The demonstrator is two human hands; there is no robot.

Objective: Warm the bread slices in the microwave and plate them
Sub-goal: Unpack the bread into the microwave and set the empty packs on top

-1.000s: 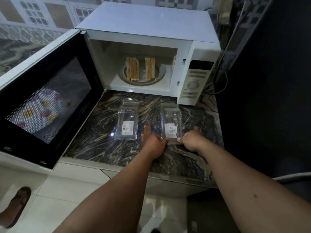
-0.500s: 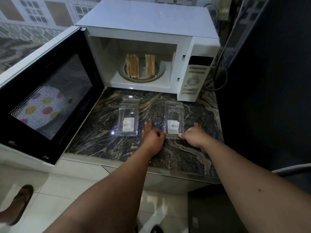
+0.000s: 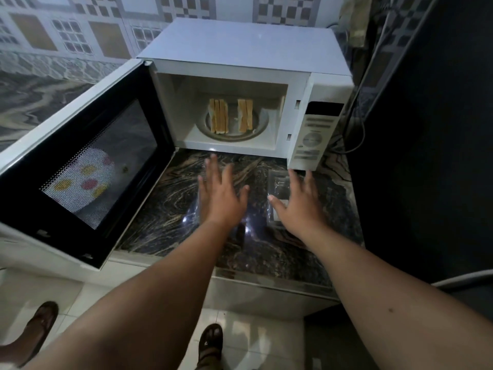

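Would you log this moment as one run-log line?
microwave door open | bread slices inside | left hand open | right hand open | clear container on counter

Bare forearms (image 3: 160,289), dark sandals (image 3: 210,340)

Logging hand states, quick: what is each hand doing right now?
Left hand: open, fingers spread, holding nothing, over the counter.
Right hand: open, fingers straight, holding nothing, above a clear plastic tray.

Dark marbled countertop (image 3: 165,217), frame centre, bearing the white microwave (image 3: 248,49) and two clear plastic trays (image 3: 278,182)
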